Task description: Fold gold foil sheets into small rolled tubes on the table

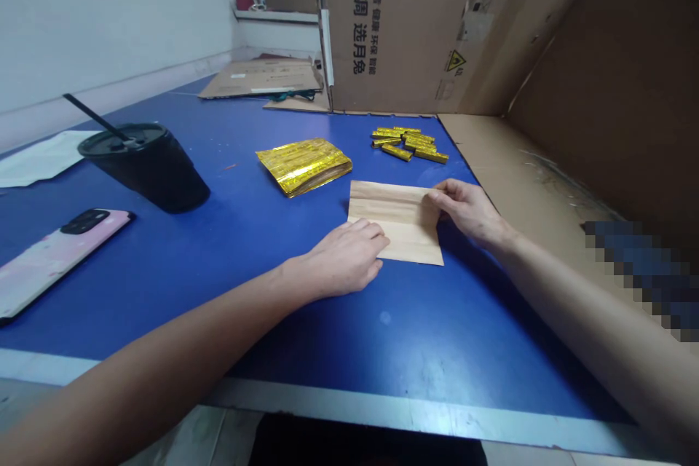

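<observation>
A pale tan sheet of paper (401, 211) with crosswise creases lies in front of me, its far part bent upward. My right hand (467, 211) pinches its right edge between thumb and fingers. On the sheet's near left corner rests my left hand (352, 255), fingers together and pressing down; its thumb is partly hidden. Just beyond sits a stack of shiny gold paper sheets (306, 166), tan on the undersides. Several small folded gold strips (409, 143) lie in a loose pile at the far right of the blue table (349, 349).
To the left stand a dark tumbler (150, 167) with a straw and a pink-cased phone (60, 262). A large cardboard box (404, 29) walls off the back and right. Flattened cardboard (262, 78) lies at the far left, and a white sheet (44, 158) at the left edge.
</observation>
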{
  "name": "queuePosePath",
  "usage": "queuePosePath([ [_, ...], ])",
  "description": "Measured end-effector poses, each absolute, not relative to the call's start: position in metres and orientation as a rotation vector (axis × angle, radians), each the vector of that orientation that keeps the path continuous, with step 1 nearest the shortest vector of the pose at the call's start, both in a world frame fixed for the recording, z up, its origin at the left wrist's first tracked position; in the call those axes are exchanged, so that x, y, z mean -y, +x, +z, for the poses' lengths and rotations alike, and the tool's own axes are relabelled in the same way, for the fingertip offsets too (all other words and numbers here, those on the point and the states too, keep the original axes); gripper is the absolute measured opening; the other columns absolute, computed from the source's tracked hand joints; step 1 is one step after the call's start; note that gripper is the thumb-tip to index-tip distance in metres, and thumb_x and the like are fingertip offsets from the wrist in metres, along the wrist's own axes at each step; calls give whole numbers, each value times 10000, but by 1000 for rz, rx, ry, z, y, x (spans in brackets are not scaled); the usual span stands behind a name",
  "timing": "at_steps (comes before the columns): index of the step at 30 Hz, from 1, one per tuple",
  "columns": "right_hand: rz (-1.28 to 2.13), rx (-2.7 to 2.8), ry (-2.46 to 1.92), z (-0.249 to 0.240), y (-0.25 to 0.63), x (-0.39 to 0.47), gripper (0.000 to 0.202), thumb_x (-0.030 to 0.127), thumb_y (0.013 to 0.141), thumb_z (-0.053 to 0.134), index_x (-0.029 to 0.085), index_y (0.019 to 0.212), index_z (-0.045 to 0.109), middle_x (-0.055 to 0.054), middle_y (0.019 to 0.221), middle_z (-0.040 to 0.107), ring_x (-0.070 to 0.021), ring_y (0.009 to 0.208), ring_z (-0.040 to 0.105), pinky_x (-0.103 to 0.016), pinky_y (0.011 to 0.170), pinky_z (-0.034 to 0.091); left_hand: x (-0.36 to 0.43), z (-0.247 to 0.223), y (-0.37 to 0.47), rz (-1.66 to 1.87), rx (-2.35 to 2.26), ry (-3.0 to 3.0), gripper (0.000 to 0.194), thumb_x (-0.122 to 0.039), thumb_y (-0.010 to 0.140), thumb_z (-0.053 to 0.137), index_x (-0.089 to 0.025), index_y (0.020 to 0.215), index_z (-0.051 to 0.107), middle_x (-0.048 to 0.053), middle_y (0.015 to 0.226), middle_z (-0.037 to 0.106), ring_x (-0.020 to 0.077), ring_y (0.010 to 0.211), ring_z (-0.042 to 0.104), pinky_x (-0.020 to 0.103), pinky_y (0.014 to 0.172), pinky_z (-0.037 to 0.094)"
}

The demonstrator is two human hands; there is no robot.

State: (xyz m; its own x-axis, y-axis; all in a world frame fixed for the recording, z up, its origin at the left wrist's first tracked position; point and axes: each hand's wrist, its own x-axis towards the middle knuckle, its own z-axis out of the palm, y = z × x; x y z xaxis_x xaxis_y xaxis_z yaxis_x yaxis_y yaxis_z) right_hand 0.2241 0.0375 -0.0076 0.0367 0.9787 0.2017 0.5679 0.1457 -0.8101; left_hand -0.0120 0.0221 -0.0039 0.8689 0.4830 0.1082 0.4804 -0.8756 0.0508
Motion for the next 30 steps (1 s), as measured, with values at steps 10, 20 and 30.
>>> queuePosePath([
  [10,263,1699,-1577,-5,234,-2,337,403,750,568,184,1005,533,-82,935,606,-206,811,576,-367,729,464,-25,-8,-13,215,-787,2970,265,-272,819,487,-146,1046,536,70,1035,567,202,981,492,314,861,387],
  [20,46,2466,-1368,-6,218,34,220,239,797,502,190,998,575,-106,1023,577,-228,902,533,-398,781,442,-22,-2,-12,217,-848,2902,398,-358,810,507,-120,1128,487,95,1044,560,208,1000,483,314,869,382],
  [30,201,2248,-1453,-8,216,30,161,201,832,419,210,903,563,-61,820,628,-195,771,558,-330,709,453,-28,-1,-17,244,-874,2840,176,-165,794,467,-145,939,565,60,936,584,184,904,508,291,805,406],
])
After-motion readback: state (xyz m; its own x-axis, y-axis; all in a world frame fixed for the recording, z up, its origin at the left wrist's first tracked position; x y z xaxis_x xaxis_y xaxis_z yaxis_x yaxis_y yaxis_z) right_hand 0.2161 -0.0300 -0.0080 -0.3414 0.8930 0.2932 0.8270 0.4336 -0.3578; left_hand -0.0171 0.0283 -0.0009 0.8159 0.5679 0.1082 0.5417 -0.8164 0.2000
